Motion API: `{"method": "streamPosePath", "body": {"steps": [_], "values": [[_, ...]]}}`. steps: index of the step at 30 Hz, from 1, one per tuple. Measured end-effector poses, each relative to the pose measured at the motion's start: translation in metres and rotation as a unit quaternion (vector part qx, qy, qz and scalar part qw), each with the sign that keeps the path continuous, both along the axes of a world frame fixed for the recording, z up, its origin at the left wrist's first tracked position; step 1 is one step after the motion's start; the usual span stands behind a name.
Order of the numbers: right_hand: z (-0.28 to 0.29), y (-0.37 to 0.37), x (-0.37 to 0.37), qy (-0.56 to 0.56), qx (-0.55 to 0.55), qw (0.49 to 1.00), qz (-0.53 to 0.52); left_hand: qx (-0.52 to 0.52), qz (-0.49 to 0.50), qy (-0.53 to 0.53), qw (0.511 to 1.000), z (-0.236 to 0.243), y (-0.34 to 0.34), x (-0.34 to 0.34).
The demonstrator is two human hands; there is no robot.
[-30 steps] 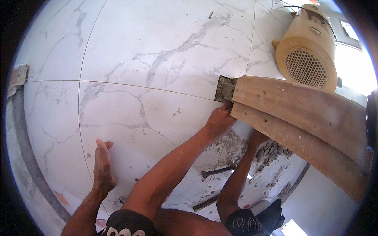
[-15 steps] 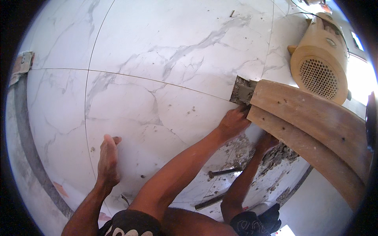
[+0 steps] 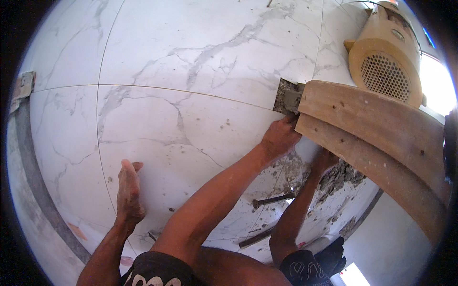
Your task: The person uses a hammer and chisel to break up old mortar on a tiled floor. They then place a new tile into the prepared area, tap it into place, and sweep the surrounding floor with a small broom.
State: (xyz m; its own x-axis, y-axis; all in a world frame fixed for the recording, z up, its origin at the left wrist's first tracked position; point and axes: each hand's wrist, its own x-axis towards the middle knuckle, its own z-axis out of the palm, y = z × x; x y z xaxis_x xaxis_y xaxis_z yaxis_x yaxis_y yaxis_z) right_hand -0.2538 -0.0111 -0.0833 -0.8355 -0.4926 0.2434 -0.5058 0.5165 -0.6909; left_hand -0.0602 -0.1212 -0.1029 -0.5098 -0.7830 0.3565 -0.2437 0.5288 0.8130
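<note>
My left hand [image 3: 281, 138] is at the near end of two stacked wooden boards [image 3: 358, 114], its fingers curled and partly hidden beside them, just below a square cut in the tile with grey mortar in it [image 3: 286, 95]. What those fingers hold is hidden. My right hand [image 3: 323, 161] reaches beneath the lower board's edge, fingers out of sight, over broken mortar rubble [image 3: 336, 178]. Below the hands a metal tool with a round head [image 3: 272, 200] lies on the white marble-patterned tiles [image 3: 200, 114], and a dark bar [image 3: 255, 238] lies closer to me.
A beige cylindrical machine [image 3: 381, 57] with a perforated end and a black cable lies beyond the boards. My bare foot [image 3: 130, 190] rests on the tiles at left. A grey strip [image 3: 38, 171] borders the left side, with a broken patch [image 3: 24, 90] at its top.
The whole view has shifted a little, mostly to the right compared with a second ago. Both hands remain at the boards, with no clear change in their grip.
</note>
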Motion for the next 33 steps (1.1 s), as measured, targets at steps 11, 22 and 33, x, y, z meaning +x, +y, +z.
{"method": "streamPosePath", "body": {"steps": [11, 22, 33], "values": [[-0.010, 0.019, -0.022, 0.033, 0.076, 0.996, 0.007, -0.039, 0.022, 0.043, 0.998, -0.004, 0.000, -0.003], [-0.013, 0.016, -0.023, 0.001, 0.000, 1.000, 0.002, 0.080, 0.000, 0.011, 0.997, 0.001, 0.004, -0.006], [-0.013, 0.016, -0.023, 0.006, -0.022, 0.998, 0.057, 0.052, -0.031, -0.003, 0.998, -0.003, 0.002, -0.004]]}}
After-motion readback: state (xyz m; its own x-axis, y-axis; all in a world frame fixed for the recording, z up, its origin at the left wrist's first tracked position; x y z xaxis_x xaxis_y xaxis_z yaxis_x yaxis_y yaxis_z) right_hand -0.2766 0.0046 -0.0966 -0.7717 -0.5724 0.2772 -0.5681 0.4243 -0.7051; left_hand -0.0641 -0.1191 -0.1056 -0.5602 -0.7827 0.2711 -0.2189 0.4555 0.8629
